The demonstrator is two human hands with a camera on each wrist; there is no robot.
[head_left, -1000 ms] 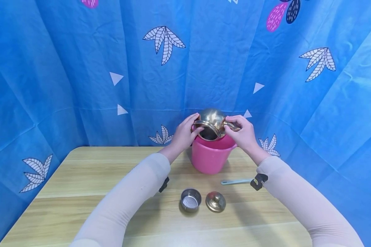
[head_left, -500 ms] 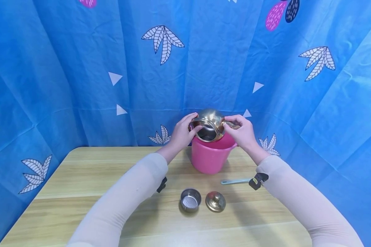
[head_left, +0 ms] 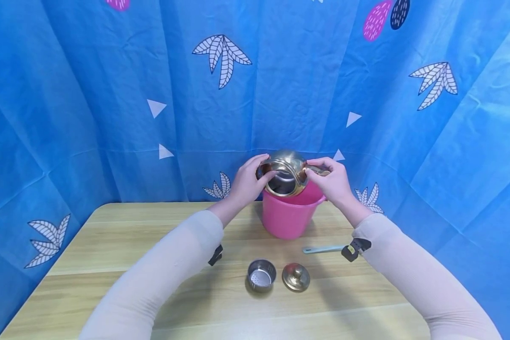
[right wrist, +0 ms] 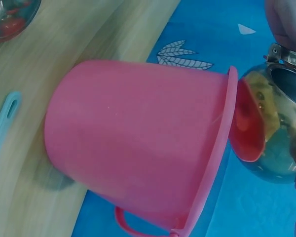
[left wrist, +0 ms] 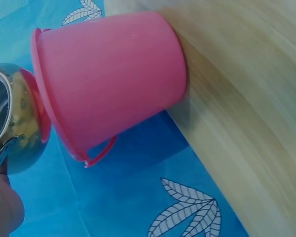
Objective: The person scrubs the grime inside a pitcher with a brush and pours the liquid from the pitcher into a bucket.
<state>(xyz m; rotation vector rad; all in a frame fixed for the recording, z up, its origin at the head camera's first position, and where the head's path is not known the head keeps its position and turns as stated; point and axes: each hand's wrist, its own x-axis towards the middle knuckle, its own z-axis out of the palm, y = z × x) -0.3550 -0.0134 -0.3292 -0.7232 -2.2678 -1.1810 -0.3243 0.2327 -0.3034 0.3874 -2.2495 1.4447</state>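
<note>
A shiny gold teapot [head_left: 288, 157], lidless and tilted, is held over the rim of a pink bucket [head_left: 285, 219]. Its round opening faces toward me and shows a steel inside. My left hand [head_left: 245, 183] grips the pot's left side, thumb by the opening. At the right, my right hand [head_left: 333, 180] pinches a part sticking out of the pot; whether spout or handle I cannot tell. In the left wrist view the teapot [left wrist: 27, 123] is beside the bucket [left wrist: 113, 79] rim, as is the teapot [right wrist: 278, 158] in the right wrist view.
A small perforated steel strainer cup [head_left: 261, 275] stands on the wooden table [head_left: 153, 236]. Beside it lies a gold knobbed lid [head_left: 296, 277]. A pale blue handle [head_left: 322, 249] lies farther right, partly behind the right wrist's camera. A blue patterned curtain [head_left: 293, 85] hangs behind.
The teapot has turned a little, its opening now showing more of the inside. My left hand has shifted slightly left with it, while the bucket, strainer and lid have stayed put.
</note>
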